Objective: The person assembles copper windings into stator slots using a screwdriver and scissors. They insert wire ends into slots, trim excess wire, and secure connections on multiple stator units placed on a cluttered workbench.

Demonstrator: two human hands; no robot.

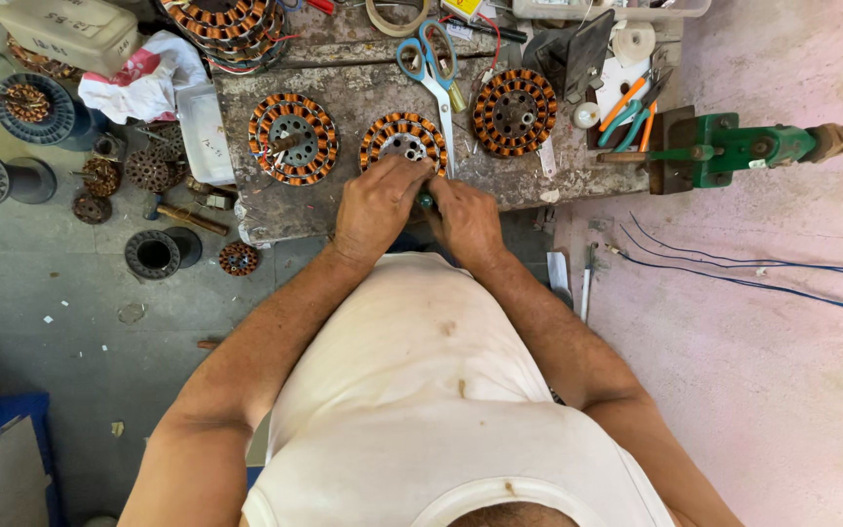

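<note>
Grey and scuffed, the worktop (363, 210) carries three copper-wound motor cores, and the middle core (403, 140) sits at its near edge right under both hands. Left hand (376, 207) lies over the core's near rim, fingers curled down on it. Right hand (465, 220) is closed around a small green-handled tool (425, 200), just beside the blue-handled scissors (433, 68).

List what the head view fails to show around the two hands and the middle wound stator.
- Middle stator: near edge hidden by left hand.
- Green-handled tool: mostly covered by right hand; kind unclear.
- Coil stack: cut off by top edge.
</note>
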